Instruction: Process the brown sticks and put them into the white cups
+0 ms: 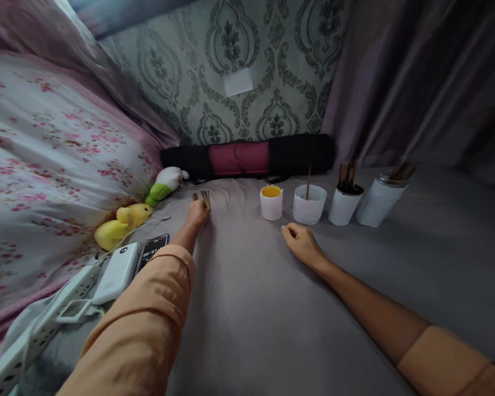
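My left hand (198,212) is closed around a small bundle of brown sticks (206,199), whose ends poke up above the fingers. It rests low over the grey sheet (239,286). My right hand (301,243) lies on the sheet with its fingers curled in, and I see nothing in it. Just beyond it stand a white cup with a yellow inside (271,206) and a wider white tub (309,206) with one thin stick (308,184) upright in it. Further right are a white container with a dark rim (342,208) and a tilted, wrapped jar (377,203), both holding several brown sticks.
A black and maroon roll (239,158) lies along the wallpapered wall. On the left are plush toys (134,214), a white power bank (117,272), a phone (153,250), a power strip (41,330) and cables. Curtains hang at both sides.
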A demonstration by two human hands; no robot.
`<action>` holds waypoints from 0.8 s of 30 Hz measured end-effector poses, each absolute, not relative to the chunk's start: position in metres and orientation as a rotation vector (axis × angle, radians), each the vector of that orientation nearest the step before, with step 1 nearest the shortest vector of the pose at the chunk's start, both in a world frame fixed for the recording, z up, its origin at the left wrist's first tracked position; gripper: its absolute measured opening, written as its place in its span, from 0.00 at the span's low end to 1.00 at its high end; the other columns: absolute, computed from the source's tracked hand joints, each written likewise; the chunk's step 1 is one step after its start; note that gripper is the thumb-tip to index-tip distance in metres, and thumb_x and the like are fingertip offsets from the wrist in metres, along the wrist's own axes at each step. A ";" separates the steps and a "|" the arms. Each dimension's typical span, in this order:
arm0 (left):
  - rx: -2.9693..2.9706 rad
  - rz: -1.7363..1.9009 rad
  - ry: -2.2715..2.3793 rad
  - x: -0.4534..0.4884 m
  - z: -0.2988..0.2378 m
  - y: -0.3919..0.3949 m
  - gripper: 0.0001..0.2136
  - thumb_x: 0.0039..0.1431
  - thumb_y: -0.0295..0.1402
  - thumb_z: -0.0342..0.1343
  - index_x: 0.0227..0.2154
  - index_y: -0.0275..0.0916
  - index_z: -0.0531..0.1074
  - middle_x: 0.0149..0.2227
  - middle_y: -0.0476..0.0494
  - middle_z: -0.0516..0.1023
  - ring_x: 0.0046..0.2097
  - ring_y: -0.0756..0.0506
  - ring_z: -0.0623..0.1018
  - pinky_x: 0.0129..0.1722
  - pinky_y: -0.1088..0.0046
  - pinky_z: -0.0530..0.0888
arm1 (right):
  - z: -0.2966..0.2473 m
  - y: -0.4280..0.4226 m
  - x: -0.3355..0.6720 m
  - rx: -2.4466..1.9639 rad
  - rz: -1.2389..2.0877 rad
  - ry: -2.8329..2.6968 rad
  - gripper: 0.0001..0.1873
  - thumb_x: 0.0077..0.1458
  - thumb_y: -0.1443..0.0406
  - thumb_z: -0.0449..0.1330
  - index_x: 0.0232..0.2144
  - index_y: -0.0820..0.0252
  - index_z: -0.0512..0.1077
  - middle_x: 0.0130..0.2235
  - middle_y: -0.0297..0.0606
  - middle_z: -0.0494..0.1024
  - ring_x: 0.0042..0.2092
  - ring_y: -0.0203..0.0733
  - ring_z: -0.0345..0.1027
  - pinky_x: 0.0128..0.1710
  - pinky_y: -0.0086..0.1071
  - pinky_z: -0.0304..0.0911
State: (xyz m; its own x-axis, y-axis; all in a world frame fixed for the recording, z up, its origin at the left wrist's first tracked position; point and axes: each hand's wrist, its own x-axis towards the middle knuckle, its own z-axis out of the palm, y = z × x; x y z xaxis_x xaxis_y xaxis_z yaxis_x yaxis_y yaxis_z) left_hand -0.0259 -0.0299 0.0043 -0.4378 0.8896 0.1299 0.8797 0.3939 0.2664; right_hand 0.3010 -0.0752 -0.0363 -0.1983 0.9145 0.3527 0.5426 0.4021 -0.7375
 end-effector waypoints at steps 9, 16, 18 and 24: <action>1.704 0.428 2.601 -0.026 0.002 -0.026 0.11 0.49 0.28 0.51 0.36 0.33 0.73 0.43 0.33 0.72 0.46 0.40 0.71 0.46 0.69 0.66 | -0.035 -0.076 0.301 -1.261 0.596 -1.882 0.17 0.54 0.57 0.46 0.18 0.60 0.61 0.19 0.31 0.64 0.23 0.33 0.54 0.24 0.26 0.48; 1.711 0.370 2.608 -0.028 -0.002 -0.023 0.13 0.49 0.28 0.50 0.37 0.35 0.73 0.44 0.33 0.72 0.48 0.39 0.70 0.47 0.69 0.65 | -0.033 -0.077 0.301 -1.251 0.606 -1.877 0.18 0.54 0.57 0.46 0.18 0.60 0.61 0.19 0.32 0.65 0.23 0.33 0.55 0.23 0.26 0.47; 1.708 0.357 2.609 -0.027 -0.002 -0.023 0.13 0.49 0.28 0.50 0.37 0.34 0.73 0.44 0.33 0.72 0.48 0.39 0.70 0.47 0.67 0.65 | -0.033 -0.077 0.301 -1.249 0.610 -1.882 0.17 0.54 0.57 0.46 0.18 0.59 0.61 0.19 0.32 0.65 0.23 0.33 0.55 0.23 0.26 0.47; 1.711 0.331 2.604 -0.025 -0.002 -0.026 0.13 0.49 0.27 0.49 0.36 0.35 0.74 0.43 0.34 0.73 0.48 0.39 0.70 0.48 0.68 0.65 | -0.034 -0.077 0.302 -1.256 0.619 -1.887 0.17 0.54 0.57 0.46 0.18 0.59 0.60 0.19 0.32 0.64 0.23 0.33 0.55 0.23 0.26 0.47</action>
State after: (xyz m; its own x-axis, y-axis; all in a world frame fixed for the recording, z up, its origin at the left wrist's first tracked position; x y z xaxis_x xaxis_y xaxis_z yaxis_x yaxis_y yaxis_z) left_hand -0.0247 -0.0262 -0.0021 -0.4039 0.9084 0.1084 0.9066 0.3816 0.1802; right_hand 0.3016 -0.0772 -0.0335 -0.2161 0.9181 0.3322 0.5432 0.3957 -0.7405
